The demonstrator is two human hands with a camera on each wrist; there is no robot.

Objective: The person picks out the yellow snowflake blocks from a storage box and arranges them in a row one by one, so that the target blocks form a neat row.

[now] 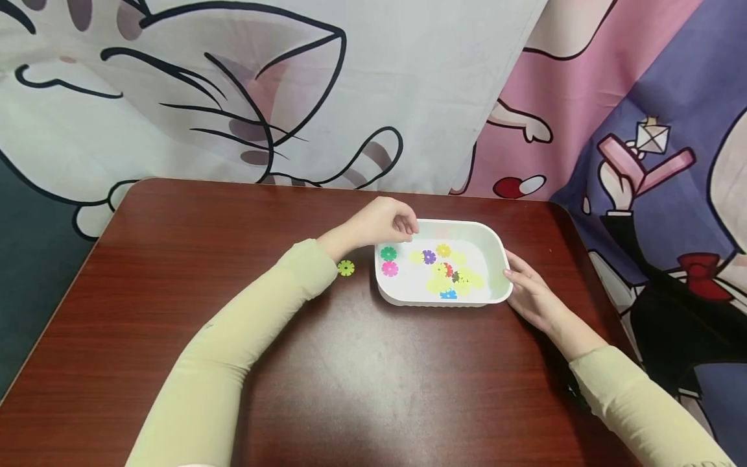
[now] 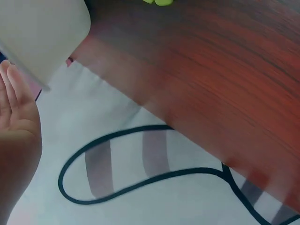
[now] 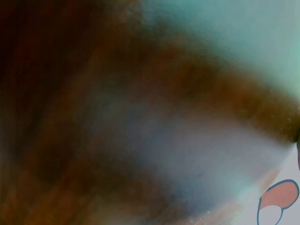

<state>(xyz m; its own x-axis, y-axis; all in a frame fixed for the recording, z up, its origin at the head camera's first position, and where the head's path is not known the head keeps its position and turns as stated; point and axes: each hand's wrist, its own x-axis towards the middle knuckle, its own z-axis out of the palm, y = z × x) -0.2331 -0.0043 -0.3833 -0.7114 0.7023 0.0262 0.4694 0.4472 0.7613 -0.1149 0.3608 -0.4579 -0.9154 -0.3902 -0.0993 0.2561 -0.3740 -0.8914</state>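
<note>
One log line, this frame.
left hand: curled at far-left corner of white tray, grip unclear | right hand: holds tray's right end | flower pieces: inside | yellow-green piece: on table, left of tray

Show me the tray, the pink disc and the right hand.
Tray [image 1: 411, 280]: head view, bare patch of its floor.
Pink disc [image 1: 390, 268]: head view, its middle.
Right hand [image 1: 533, 297]: head view, middle of the hand.

I see 1 table [image 1: 187, 279], 1 tray [image 1: 408, 301], 2 hands [image 1: 386, 222], 1 lime disc [image 1: 346, 268] outside the tray, inside it 1 green disc [image 1: 388, 253], 1 pink disc [image 1: 390, 268], 1 purple disc [image 1: 428, 257], other discs [image 1: 469, 279] overlapping, can't count.
</note>
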